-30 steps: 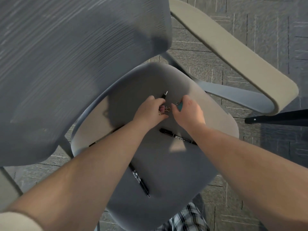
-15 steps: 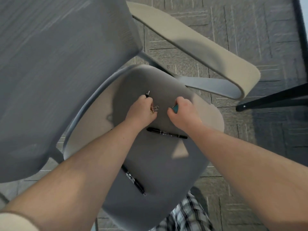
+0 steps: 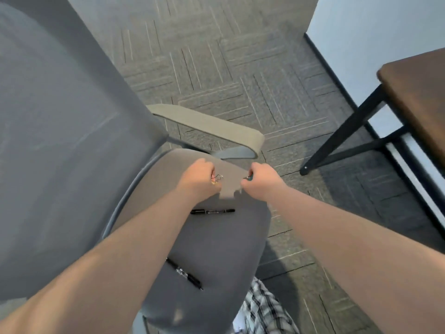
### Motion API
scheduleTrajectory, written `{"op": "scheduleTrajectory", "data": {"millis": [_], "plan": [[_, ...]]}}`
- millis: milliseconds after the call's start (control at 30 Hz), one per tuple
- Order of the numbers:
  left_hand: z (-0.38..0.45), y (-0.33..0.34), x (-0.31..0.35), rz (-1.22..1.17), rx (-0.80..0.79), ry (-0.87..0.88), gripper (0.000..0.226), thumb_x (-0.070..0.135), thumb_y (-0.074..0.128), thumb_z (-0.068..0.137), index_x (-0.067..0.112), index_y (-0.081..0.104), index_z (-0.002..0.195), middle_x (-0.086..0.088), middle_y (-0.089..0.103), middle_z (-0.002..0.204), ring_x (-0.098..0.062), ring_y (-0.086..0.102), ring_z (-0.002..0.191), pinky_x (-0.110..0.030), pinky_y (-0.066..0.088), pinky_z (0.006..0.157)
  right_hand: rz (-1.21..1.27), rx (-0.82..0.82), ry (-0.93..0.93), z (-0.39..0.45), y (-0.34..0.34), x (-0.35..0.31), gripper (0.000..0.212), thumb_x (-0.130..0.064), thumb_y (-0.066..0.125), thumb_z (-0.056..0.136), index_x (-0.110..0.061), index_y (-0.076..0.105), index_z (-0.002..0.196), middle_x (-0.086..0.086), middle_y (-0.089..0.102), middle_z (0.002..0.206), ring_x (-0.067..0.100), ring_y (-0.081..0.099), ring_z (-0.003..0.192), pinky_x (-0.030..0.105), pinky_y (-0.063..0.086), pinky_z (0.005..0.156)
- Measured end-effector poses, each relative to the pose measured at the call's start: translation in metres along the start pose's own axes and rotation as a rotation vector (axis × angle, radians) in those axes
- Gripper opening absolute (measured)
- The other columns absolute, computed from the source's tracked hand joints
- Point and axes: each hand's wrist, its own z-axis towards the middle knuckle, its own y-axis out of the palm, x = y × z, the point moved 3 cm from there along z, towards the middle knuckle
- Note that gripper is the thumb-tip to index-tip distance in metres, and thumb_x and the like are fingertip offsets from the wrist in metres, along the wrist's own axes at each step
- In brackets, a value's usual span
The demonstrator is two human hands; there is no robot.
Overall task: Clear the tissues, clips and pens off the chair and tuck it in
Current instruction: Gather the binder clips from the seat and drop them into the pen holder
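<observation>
While both fists are closed on clips, left hand (image 3: pixel 198 179) and right hand (image 3: pixel 261 180) apart above the chair (image 3: pixel 216 237), two pens (image 3: pixel 212 211) lie on the seat; tucking in remains

Matt grey cloth seat (image 3: pixel 212 242), glossy black plastic pens (image 3: pixel 212 211), wire clips (image 3: pixel 217 178).

Head view – looking steeply down, close over chair (image 3: pixel 204 237).

Grey chair (image 3: pixel 212 237), black pens (image 3: pixel 212 211), possibly teal clip (image 3: pixel 249 178).
</observation>
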Motion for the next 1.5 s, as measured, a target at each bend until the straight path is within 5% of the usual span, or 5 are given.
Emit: {"op": "scheduleTrajectory", "data": {"millis": [233, 800, 1033, 1233, 1500], "plan": [[-0.034, -0.004, 0.115, 0.069, -0.093, 0.268, 0.032, 0.027, 0.069, 0.076, 0.003, 0.062, 0.095, -0.014, 0.053, 0.095, -0.033, 0.056, 0.101, -0.034, 0.042, 0.087, 0.087, 0.130, 0.105, -0.090, -0.062, 0.060, 0.030, -0.028, 0.055, 0.086, -0.005, 0.053, 0.105, 0.014, 0.059, 0.109, 0.027, 0.054, 0.087, 0.034, 0.046, 0.076], [-0.101, 0.069, 0.479, 0.098, -0.207, 0.748, 0.025, 0.032, 0.070, 0.077, 0.013, 0.056, 0.083, -0.004, 0.048, 0.093, -0.025, 0.055, 0.088, -0.027, 0.038, 0.073, 0.323, 0.579, 0.514, -0.290, -0.227, 0.331, 0.022, -0.034, 0.054, 0.088, -0.012, 0.051, 0.094, 0.010, 0.059, 0.108, 0.025, 0.052, 0.090, 0.034, 0.043, 0.073], [-0.139, 0.112, 0.613, -0.021, -0.269, 0.777, 0.022, 0.029, 0.072, 0.076, 0.011, 0.060, 0.082, -0.005, 0.054, 0.098, -0.021, 0.061, 0.064, -0.025, 0.053, 0.056, 0.444, 0.742, 0.649, -0.358, -0.286, 0.443, 0.029, -0.028, 0.055, 0.088, -0.005, 0.062, 0.103, 0.012, 0.065, 0.106, 0.021, 0.052, 0.083, 0.034, 0.043, 0.071], [-0.145, 0.142, 0.698, -0.108, -0.347, 0.730, 0.020, 0.024, 0.069, 0.077, 0.011, 0.056, 0.081, -0.003, 0.060, 0.087, -0.024, 0.064, 0.056, -0.036, 0.060, 0.072, 0.544, 0.744, 0.673, -0.376, -0.319, 0.518, 0.031, -0.032, 0.053, 0.088, -0.010, 0.056, 0.110, 0.005, 0.058, 0.111, 0.020, 0.049, 0.094, 0.032, 0.039, 0.075], [-0.139, 0.174, 0.740, -0.074, -0.422, 0.660, 0.018, 0.021, 0.068, 0.079, 0.013, 0.052, 0.078, 0.004, 0.055, 0.072, -0.028, 0.071, 0.066, -0.037, 0.059, 0.072, 0.639, 0.629, 0.629, -0.366, -0.335, 0.551, 0.024, -0.029, 0.054, 0.085, -0.011, 0.056, 0.101, 0.005, 0.059, 0.090, 0.024, 0.054, 0.088, 0.032, 0.043, 0.073]]}}
